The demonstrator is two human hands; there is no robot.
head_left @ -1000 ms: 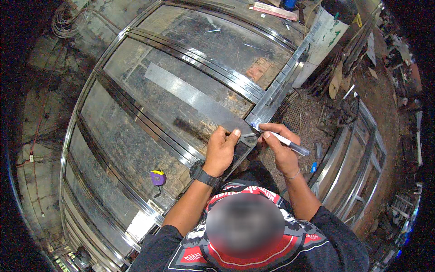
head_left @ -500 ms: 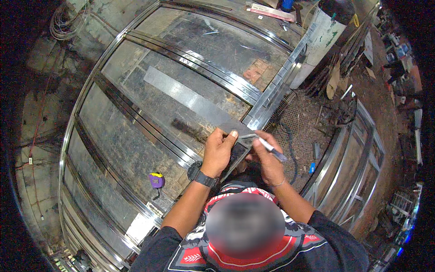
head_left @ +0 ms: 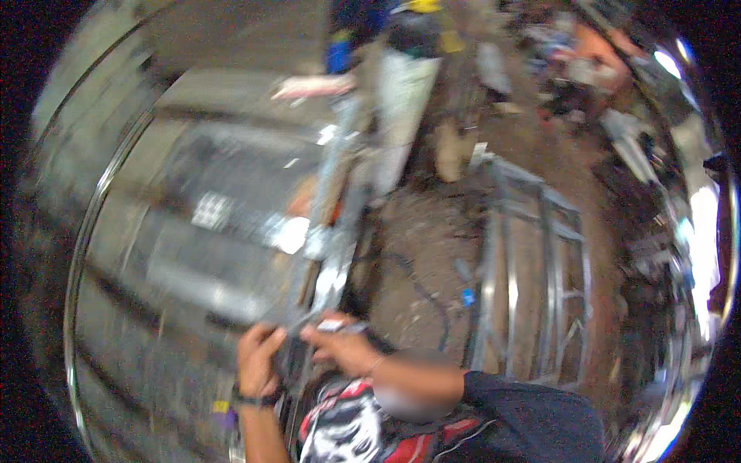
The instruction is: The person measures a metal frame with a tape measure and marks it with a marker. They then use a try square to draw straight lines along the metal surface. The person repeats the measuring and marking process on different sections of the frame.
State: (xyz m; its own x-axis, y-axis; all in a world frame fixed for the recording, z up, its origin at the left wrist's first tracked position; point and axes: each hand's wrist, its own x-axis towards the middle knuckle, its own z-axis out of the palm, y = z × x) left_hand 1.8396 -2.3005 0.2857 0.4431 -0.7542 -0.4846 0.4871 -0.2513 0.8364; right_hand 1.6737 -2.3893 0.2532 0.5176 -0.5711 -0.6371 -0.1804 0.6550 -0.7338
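Observation:
The picture is smeared by motion. My left hand (head_left: 260, 359), with a dark watch at the wrist, is closed at the near end of a flat grey metal strip (head_left: 204, 289) lying across the bench frame. To its right, my right hand (head_left: 343, 349) is closed around a white pen (head_left: 330, 326), its tip close to my left thumb. Blur hides exactly where the tip touches. Beside my left wrist lies a purple and yellow tape measure (head_left: 225, 411).
A bright metal rail (head_left: 333, 270) borders the work surface on the right. Beyond it, a welded metal frame (head_left: 513, 285) lies on the dirt floor, near a small blue object (head_left: 468, 297). A whitish column-like object (head_left: 403, 116) stands at the back, with a pinkish box (head_left: 312, 86) nearby.
The view has swung to the right, so the bench and both hands appear farther left and lower. Both hands remain close together at the strip's near end.

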